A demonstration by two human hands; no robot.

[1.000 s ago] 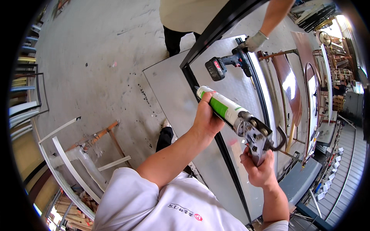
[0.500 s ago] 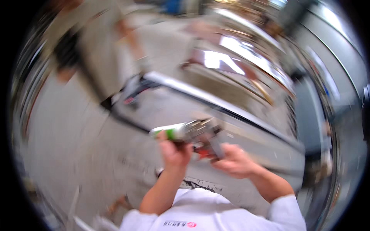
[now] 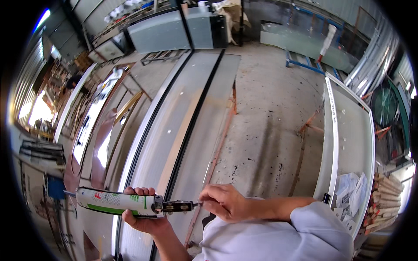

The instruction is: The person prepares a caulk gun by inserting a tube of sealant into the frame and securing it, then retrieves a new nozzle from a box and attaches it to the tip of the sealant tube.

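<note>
A caulking gun (image 3: 176, 206) loaded with a white and green sealant cartridge (image 3: 109, 202) lies nearly level before my body, its nozzle pointing left. My left hand (image 3: 148, 222) is closed round the cartridge near its back end, thumb below and fingertips over the top. At the gun's rear, my right hand (image 3: 226, 203) pinches the end of the thin metal rod. The gun's handle and trigger cannot be made out. Beyond and below the gun, long glass panels (image 3: 209, 108) with black strips (image 3: 191, 135) stretch away from me.
Reddish metal stands (image 3: 222, 145) support the panels. A white-framed panel (image 3: 348, 143) with crumpled papers (image 3: 348, 191) is on the right, beside stacked wooden sticks (image 3: 385, 195). Another work table (image 3: 93, 119) stands left. Glass sheets (image 3: 161, 35) lean at the back, near a blue rack (image 3: 305, 61).
My view has swung round, from a person beside a frame to the long panels. The gun now lies level, and my right hand has shifted from its handle area to the rod end.
</note>
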